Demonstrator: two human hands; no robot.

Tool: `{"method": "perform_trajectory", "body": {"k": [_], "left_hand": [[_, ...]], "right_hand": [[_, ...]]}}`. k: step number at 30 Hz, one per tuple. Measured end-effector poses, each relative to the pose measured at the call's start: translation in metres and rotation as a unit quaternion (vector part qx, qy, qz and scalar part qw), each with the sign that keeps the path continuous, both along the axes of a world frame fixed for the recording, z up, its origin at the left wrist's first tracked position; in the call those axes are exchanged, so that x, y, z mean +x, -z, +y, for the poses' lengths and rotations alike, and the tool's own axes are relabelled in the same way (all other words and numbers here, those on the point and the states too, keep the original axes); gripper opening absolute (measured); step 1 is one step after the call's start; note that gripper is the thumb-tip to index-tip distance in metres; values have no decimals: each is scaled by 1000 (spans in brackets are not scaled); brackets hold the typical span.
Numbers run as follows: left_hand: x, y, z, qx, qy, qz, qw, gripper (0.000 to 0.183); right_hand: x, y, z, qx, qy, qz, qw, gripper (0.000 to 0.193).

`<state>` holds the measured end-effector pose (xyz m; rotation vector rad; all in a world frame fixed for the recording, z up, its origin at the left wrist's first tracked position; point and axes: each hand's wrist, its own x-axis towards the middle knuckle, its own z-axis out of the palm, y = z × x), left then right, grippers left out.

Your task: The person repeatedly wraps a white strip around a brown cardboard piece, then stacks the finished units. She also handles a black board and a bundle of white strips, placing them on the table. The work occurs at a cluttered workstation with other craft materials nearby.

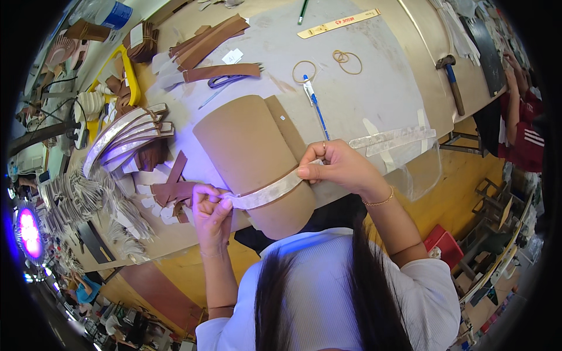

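Note:
A brown, rounded block [246,140] with a curved top lies at the table's front edge, close to my body. Across its near part runs a pale, whitish strip [270,193] with a brown edge, bent over the curve. My left hand [213,215] pinches the strip's left end between thumb and fingers. At the other end, my right hand [335,167] grips it with the thumb on top, beside the block's right side. Just beyond my right hand lies another pale strip [395,139] with tape pieces on the table.
Behind the block lie a blue pen [317,108], rubber bands [348,62] and a wooden ruler [339,23]. A hammer [452,85] rests at right. Brown strips [213,44], bundled curved strips [126,137] and a yellow basket [133,79] crowd the left. Another person's arm [513,102] shows far right.

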<state>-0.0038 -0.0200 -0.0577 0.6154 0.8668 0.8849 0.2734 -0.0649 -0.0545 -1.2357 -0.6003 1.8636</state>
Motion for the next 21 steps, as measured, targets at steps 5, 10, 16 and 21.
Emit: {"method": "perform_trajectory", "body": {"k": [5,10,16,21], "left_hand": [[5,-4,0,6,4,8,1000,32],[1,-2,-1,-5,7,13,1000,32],[8,-7,-1,-6,11,32,999,31],[4,-2,-4,0,2,12,1000,29]], "right_hand": [[-3,17,-11,-51,40,33,997,22],[-5,15,-16,-119,72,93,986,22],[-13,18,-19,-88,78,67,991,23],[-30,10,-30,-10,142,-103,984,19]]}}
